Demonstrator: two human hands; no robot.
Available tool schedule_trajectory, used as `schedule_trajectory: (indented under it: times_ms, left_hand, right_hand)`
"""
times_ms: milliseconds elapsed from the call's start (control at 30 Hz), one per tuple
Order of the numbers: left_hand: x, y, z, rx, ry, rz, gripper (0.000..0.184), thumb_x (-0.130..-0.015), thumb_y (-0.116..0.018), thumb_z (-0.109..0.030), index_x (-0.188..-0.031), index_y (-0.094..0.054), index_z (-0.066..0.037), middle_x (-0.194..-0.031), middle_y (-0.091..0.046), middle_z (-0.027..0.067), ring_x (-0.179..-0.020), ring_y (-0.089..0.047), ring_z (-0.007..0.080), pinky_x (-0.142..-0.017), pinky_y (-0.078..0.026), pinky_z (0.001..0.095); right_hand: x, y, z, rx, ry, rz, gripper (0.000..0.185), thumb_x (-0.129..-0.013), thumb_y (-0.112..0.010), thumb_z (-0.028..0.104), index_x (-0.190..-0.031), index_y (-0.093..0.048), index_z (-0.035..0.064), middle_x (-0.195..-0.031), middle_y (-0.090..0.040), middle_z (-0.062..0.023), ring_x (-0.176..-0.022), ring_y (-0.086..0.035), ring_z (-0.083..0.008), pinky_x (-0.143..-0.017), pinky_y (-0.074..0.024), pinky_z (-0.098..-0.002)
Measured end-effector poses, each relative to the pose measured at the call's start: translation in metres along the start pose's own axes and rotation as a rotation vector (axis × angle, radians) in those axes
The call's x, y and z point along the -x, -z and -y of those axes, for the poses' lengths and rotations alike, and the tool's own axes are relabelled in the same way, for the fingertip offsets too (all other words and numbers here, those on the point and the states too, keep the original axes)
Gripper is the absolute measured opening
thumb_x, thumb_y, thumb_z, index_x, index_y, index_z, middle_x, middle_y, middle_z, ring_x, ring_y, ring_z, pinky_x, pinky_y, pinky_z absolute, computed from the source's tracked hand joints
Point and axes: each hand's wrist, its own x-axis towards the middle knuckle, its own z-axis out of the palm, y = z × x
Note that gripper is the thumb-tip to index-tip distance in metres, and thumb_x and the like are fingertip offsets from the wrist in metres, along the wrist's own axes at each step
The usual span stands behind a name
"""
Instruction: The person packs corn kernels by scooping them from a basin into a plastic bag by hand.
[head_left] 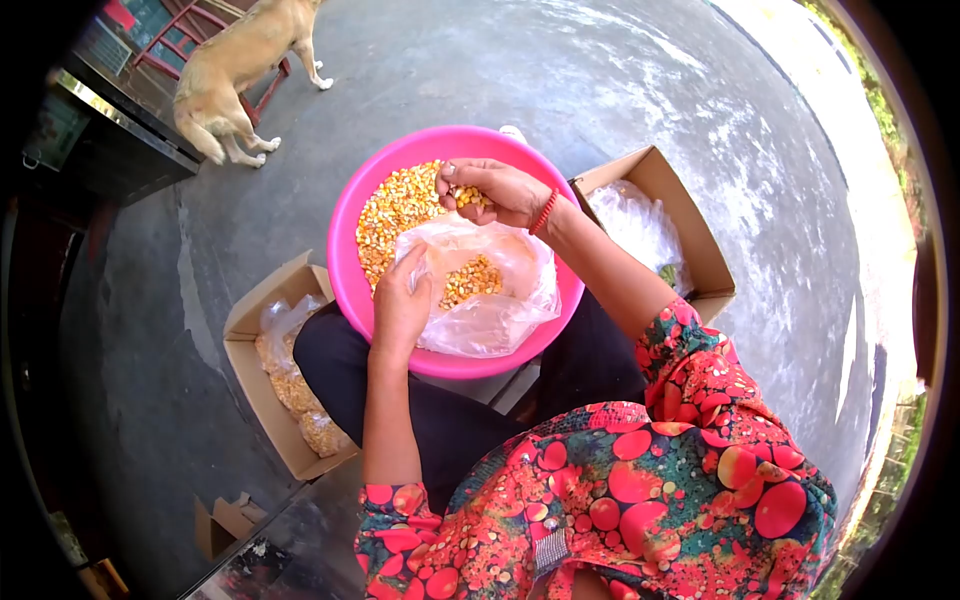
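Observation:
A pink basin (pixel 347 230) rests on my lap with loose corn kernels (pixel 395 215) heaped along its left side. In its front part lies a clear plastic bag (pixel 490 325), mouth spread, with some kernels inside. My left hand (pixel 402 305) grips the bag's left rim, fingers closed on the film. Above the basin's far side, my right hand (pixel 495 190) is curled around a handful of corn kernels (pixel 468 196), just beyond the bag's opening. A red bracelet circles my right wrist.
A cardboard box (pixel 265 400) at left holds bags of corn kernels (pixel 295 385). Another cardboard box (pixel 690 220) at right contains clear plastic bags (pixel 640 225). A tan dog (pixel 240 70) stands at the upper left on the grey concrete floor (pixel 430 60), near a red frame.

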Motion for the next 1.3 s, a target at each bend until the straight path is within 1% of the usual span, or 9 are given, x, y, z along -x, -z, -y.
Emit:
schedule_trajectory:
  times_ms: [100, 167, 233, 300, 400, 567, 733, 1133, 1300]
  left_hand:
    - [0.001, 0.0, -0.003, -0.027, -0.011, -0.002, 0.041, -0.074, -0.056, 0.001, -0.115, -0.053, 0.003, -0.111, -0.058, 0.0183, -0.106, -0.054, 0.0239, -0.09, -0.041, 0.0308]
    - [0.001, 0.0, -0.005, -0.045, -0.006, 0.006, 0.046, -0.072, -0.058, 0.0, -0.117, -0.051, 0.002, -0.114, -0.056, 0.0184, -0.108, -0.053, 0.0241, -0.091, -0.04, 0.0312]
    - [0.002, 0.0, -0.005, -0.034, -0.01, -0.013, 0.049, -0.07, -0.059, 0.0, -0.118, -0.05, 0.002, -0.114, -0.055, 0.0186, -0.108, -0.053, 0.0246, -0.092, -0.039, 0.0312]
    - [0.004, 0.001, -0.005, -0.036, -0.019, -0.01, 0.049, -0.07, -0.058, 0.001, -0.118, -0.05, 0.002, -0.114, -0.056, 0.0183, -0.109, -0.052, 0.0245, -0.093, -0.039, 0.0308]
    - [0.007, 0.003, -0.002, -0.015, -0.032, 0.042, 0.049, -0.069, -0.057, 0.003, -0.117, -0.052, 0.001, -0.113, -0.056, 0.018, -0.109, -0.052, 0.024, -0.093, -0.038, 0.0301]
    - [0.012, 0.005, -0.01, 0.006, -0.036, 0.168, 0.042, -0.069, -0.054, 0.002, -0.111, -0.057, -0.003, -0.11, -0.056, 0.0226, -0.102, -0.055, 0.0327, -0.087, -0.043, 0.0348]
    - [0.012, 0.006, -0.021, -0.183, -0.161, -0.043, 0.037, -0.072, -0.049, 0.005, -0.106, -0.061, -0.006, -0.103, -0.058, 0.0188, -0.094, -0.057, 0.0338, -0.081, -0.045, 0.0366]
    - [0.008, 0.005, -0.019, -0.142, -0.126, 0.012, 0.034, -0.073, -0.052, 0.002, -0.105, -0.06, -0.004, -0.101, -0.058, 0.0195, -0.094, -0.056, 0.0344, -0.082, -0.044, 0.0373]
    - [0.008, 0.003, -0.009, -0.135, -0.053, 0.059, 0.034, -0.072, -0.054, 0.0, -0.106, -0.06, -0.003, -0.103, -0.058, 0.0221, -0.095, -0.056, 0.0352, -0.083, -0.044, 0.0381]
  right_hand:
    - [0.02, -0.022, -0.004, 0.134, 0.026, 0.018, 0.022, -0.093, -0.041, 0.024, -0.084, -0.052, 0.007, -0.075, -0.054, -0.0018, -0.057, -0.05, -0.0055, -0.047, -0.0401, -0.0184]
    - [0.016, -0.015, -0.024, 0.355, 0.119, 0.16, 0.024, -0.093, -0.043, 0.024, -0.087, -0.055, 0.005, -0.081, -0.058, -0.0041, -0.08, -0.057, -0.0116, -0.073, -0.0465, -0.0257]
    - [0.018, -0.014, -0.037, 1.0, 0.228, 0.146, 0.022, -0.091, -0.045, 0.021, -0.086, -0.058, 0.0046, -0.083, -0.059, -0.0041, -0.083, -0.056, -0.0113, -0.078, -0.0448, -0.026]
    - [0.019, -0.012, -0.041, 1.212, 0.331, 0.133, 0.022, -0.089, -0.045, 0.02, -0.085, -0.059, 0.0045, -0.083, -0.06, -0.0034, -0.08, -0.056, -0.0098, -0.071, -0.0467, -0.0255]
    - [0.021, -0.013, -0.02, 0.813, 0.11, -0.035, 0.025, -0.09, -0.043, 0.023, -0.086, -0.059, 0.0046, -0.079, -0.059, 0.0001, -0.07, -0.054, -0.0089, -0.054, -0.0461, -0.0245]
    - [-0.028, 0.063, -0.036, 0.987, 0.236, -0.395, 0.026, -0.086, -0.047, 0.023, -0.098, -0.063, 0.0073, -0.085, -0.065, -0.0084, -0.079, -0.061, -0.017, -0.071, -0.0477, -0.0302]
    - [-0.044, 0.093, -0.076, 1.566, 0.236, -0.438, 0.024, -0.083, -0.045, 0.02, -0.097, -0.062, 0.0102, -0.097, -0.059, -0.0148, -0.086, -0.06, -0.0309, -0.076, -0.0465, -0.0401]
    - [-0.05, 0.095, -0.111, 1.466, 0.03, -0.306, 0.026, -0.081, -0.054, 0.03, -0.091, -0.062, 0.0077, -0.088, -0.062, -0.0141, -0.084, -0.06, -0.0288, -0.073, -0.0464, -0.0396]
    - [-0.042, 0.1, -0.103, 0.561, -0.103, -0.326, 0.023, -0.083, -0.052, 0.03, -0.091, -0.066, 0.0136, -0.079, -0.061, -0.0028, -0.072, -0.056, -0.0142, -0.065, -0.0461, -0.0306]
